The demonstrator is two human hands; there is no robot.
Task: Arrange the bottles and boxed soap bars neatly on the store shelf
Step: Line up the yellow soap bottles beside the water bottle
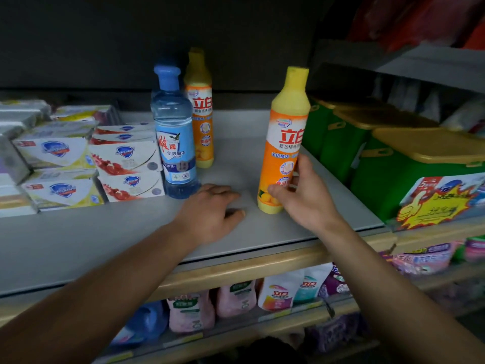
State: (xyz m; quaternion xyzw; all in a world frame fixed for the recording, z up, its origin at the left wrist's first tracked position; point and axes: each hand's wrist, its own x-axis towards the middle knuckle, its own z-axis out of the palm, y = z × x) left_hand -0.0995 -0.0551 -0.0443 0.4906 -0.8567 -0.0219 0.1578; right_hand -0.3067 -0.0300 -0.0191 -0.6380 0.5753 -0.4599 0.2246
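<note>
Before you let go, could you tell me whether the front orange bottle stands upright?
Slightly tilted: the orange bottle leans right, gripped low by the right hand.

Green bins: green plastic boxes with yellow lids, at 3 o'clock.
Promo sign: yellow starburst thumbs-up card, on the nearest box's front.
Lower shelf: pink and white refill pouches, at 6 o'clock.

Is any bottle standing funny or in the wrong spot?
Yes. One orange bottle leans left, away from the blue bottle and the other orange bottle farther back. The right hand grips its lower part. The left hand rests on the shelf.
</note>
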